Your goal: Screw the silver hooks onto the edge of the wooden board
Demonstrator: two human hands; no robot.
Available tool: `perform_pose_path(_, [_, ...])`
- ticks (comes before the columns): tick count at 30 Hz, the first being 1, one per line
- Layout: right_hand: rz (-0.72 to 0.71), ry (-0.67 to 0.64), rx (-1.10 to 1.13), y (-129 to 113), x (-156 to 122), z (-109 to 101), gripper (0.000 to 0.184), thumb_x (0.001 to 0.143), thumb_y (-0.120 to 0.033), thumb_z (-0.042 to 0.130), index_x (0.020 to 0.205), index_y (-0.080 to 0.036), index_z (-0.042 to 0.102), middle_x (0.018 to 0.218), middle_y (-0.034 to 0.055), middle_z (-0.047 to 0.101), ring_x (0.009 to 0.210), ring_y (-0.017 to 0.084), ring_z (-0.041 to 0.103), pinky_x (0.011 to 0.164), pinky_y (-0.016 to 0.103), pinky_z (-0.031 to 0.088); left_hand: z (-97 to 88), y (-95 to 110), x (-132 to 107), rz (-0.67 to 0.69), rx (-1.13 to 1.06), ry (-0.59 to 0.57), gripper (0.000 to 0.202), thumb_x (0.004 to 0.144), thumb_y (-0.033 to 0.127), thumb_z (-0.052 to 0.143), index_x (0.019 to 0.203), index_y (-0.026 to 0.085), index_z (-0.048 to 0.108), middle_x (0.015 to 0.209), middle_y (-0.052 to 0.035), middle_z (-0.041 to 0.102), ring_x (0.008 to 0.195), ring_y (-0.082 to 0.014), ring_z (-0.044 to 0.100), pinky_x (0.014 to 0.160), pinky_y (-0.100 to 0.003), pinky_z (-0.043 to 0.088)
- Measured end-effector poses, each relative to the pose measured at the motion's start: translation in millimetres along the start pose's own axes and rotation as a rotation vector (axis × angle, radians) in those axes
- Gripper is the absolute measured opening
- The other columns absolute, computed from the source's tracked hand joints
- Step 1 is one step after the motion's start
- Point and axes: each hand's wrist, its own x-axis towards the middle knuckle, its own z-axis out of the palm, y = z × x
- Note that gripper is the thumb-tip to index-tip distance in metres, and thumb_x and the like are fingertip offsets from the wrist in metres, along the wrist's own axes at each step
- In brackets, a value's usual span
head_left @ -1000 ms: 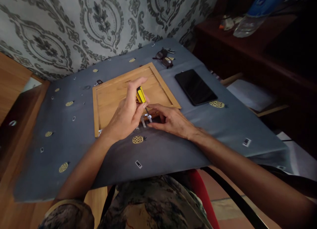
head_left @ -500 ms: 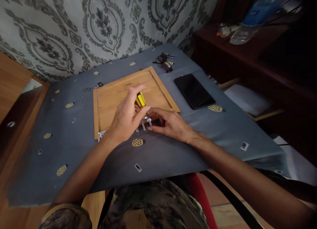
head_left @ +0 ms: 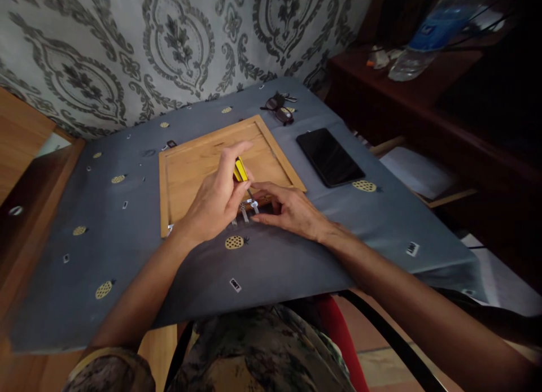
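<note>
A yellow and black screwdriver (head_left: 240, 170) is in my left hand (head_left: 212, 203), fingers curled round its handle. Its shaft slants down to a small metal bracket (head_left: 254, 205) on the near edge of a framed wooden panel (head_left: 195, 166). Thumb and fingertips of my right hand (head_left: 292, 211) close in from the right around that bracket. Beside it, another metal strip (head_left: 244, 213) sticks out past the panel edge, and more metal shows partly behind my left hand. At the panel's near left corner is another metal piece (head_left: 170, 229), mostly covered by my left wrist.
A dark tablet or phone (head_left: 330, 156) lies right of the panel on the blue-grey tablecloth (head_left: 288, 268). Behind it are glasses (head_left: 279, 110) and keys (head_left: 289, 97). A plastic bottle (head_left: 423, 47) stands on dark furniture at right. The patterned curtain or wall (head_left: 178, 42) borders the back.
My left hand and the screwdriver have turned slightly at the bracket. My right hand stays nearly in place. The whole view has shifted a little.
</note>
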Motion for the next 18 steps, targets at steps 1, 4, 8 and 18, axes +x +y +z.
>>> perform_pose_path(1, [0.000,-0.003,0.004,-0.1,0.0,-0.2,0.066,0.081,-0.041,0.076,0.139,-0.016,0.056,0.093,0.0039,0.073,0.064,0.013,0.059,0.064,0.031,0.048,-0.6,-0.1,0.1,0.012,-0.005,-0.013,0.054,0.096,0.013,0.048,0.144,0.025,0.027,0.108,-0.0055,0.062,0.093,-0.0164,0.068,0.087,-0.036,0.060])
perform_pose_path(4, [-0.002,-0.010,0.028,-1.0,0.2,-1.0,0.064,0.082,-0.041,0.075,0.138,-0.015,0.056,0.096,0.0051,0.074,0.066,0.014,0.061,0.064,0.031,0.048,-1.9,0.4,0.0,0.017,-0.019,-0.027,0.053,0.097,0.016,0.049,0.145,0.026,0.027,0.110,-0.0061,0.061,0.095,-0.0171,0.068,0.088,-0.036,0.060])
perform_pose_path(8, [-0.013,-0.015,0.033,-1.3,-0.1,-1.8,0.057,0.083,-0.040,0.074,0.133,-0.016,0.060,0.102,0.0063,0.074,0.068,0.014,0.062,0.064,0.031,0.047,-1.6,2.1,-0.6,0.010,0.018,0.012,0.052,0.095,0.019,0.055,0.141,0.028,0.032,0.103,-0.0034,0.062,0.088,-0.0169,0.068,0.080,-0.034,0.061])
perform_pose_path(18, [-0.046,0.018,0.025,4.8,-0.9,2.2,0.061,0.082,-0.043,0.074,0.135,-0.018,0.058,0.098,0.0047,0.074,0.062,0.012,0.057,0.062,0.030,0.046,-0.5,3.9,0.1,-0.020,0.050,0.026,0.047,0.095,0.013,0.049,0.138,0.025,0.033,0.114,-0.0053,0.062,0.092,-0.0165,0.067,0.085,-0.037,0.059])
